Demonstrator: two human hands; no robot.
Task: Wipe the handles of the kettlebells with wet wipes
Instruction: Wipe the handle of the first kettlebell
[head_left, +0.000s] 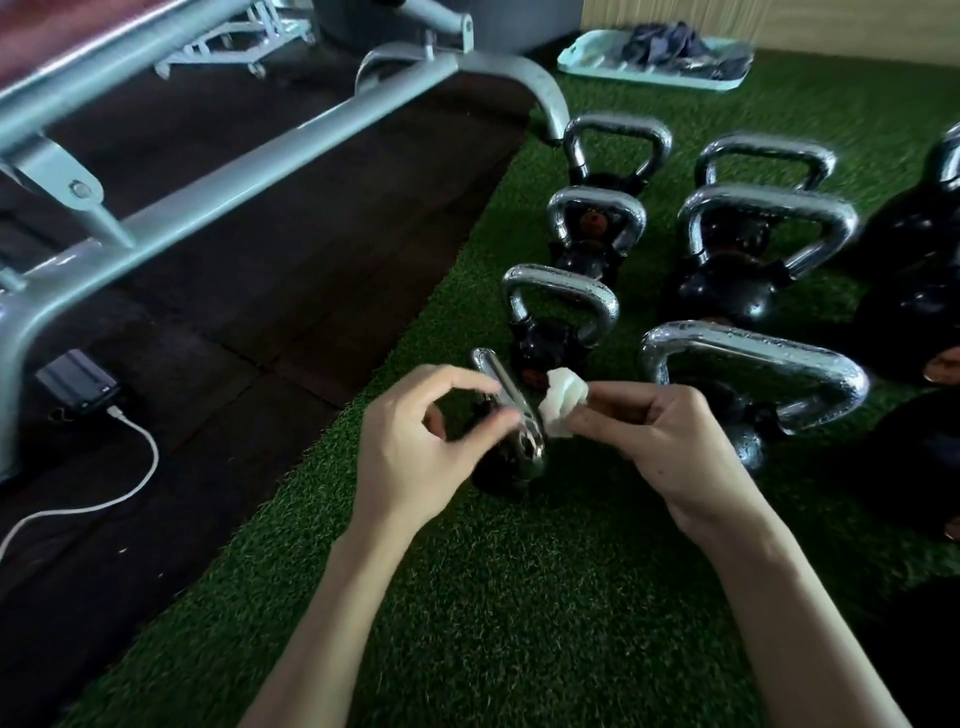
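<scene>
Several black kettlebells with chrome handles stand in rows on green turf. The nearest small kettlebell (511, 415) sits between my hands, its handle turned edge-on to me. My left hand (415, 447) pinches that handle between thumb and fingers. My right hand (660, 436) grips a crumpled white wet wipe (563, 402) and holds it against the right side of the same handle. Behind it stands another small kettlebell (558, 317), and to the right a larger one (753, 384) whose handle looks wet.
A grey metal gym machine frame (218, 171) crosses the dark rubber floor at the left. A black power bank (78, 382) with a white cable lies beside it. A pale green tray (654, 65) holding dark cloth sits at the back on the turf.
</scene>
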